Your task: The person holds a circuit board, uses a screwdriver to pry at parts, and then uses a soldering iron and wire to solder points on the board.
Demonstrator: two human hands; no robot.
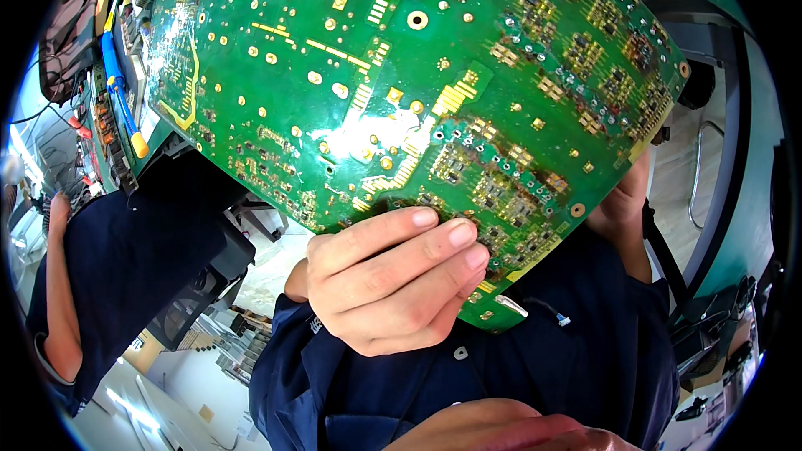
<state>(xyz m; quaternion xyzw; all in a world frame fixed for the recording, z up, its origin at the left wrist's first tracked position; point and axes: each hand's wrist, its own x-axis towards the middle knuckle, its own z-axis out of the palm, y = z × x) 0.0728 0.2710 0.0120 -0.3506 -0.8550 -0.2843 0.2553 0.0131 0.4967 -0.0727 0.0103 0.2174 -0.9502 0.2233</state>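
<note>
A large green circuit board [368, 108], with gold pads and clusters of small parts, is held up tilted in front of me and fills the upper middle. My left hand [397, 284] lies over its near edge, fingers bent and pressed together against the board's face; the thumb is hidden. At the right edge my right hand [622, 200] supports the board from behind, its fingers mostly covered by it. A small pale, shiny piece [511, 306] shows at the board's near corner; I cannot make out its kind. Brown residue marks some part clusters at the right.
At the left, another person's arm [58, 292] and dark clothing show beside a black chair [200, 284]. A blue and yellow tool [119, 75] lies among boards and cables on a bench there. A green table edge [756, 159] curves along the right.
</note>
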